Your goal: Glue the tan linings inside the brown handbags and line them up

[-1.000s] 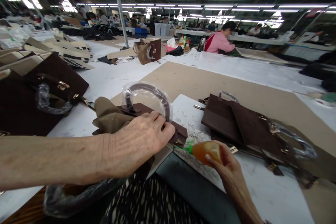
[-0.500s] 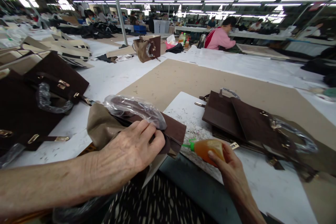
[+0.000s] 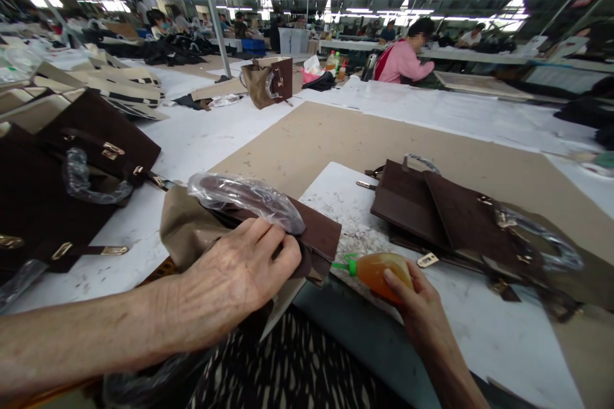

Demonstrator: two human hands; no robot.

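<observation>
My left hand (image 3: 237,271) presses down on a dark brown bag piece (image 3: 314,236) with a tan lining (image 3: 185,230), fingers curled over its edge. A plastic-wrapped brown handle (image 3: 244,195) lies flat just above those fingers. My right hand (image 3: 415,307) grips an orange glue bottle (image 3: 381,268) whose green nozzle (image 3: 343,264) points left at the bag's corner. Both rest at the near edge of a white, glue-stained board (image 3: 345,204).
More brown bag panels with metal clasps (image 3: 451,220) lie to the right on a brown cardboard sheet (image 3: 336,134). Dark brown bags (image 3: 71,166) are stacked at the left. A finished bag (image 3: 268,83) stands farther back. A person in pink (image 3: 403,61) sits at a far table.
The wrapped handle stood upright a second ago and now lies flat. My left hand shifted slightly along the bag edge. The bottle has stayed near the corner.
</observation>
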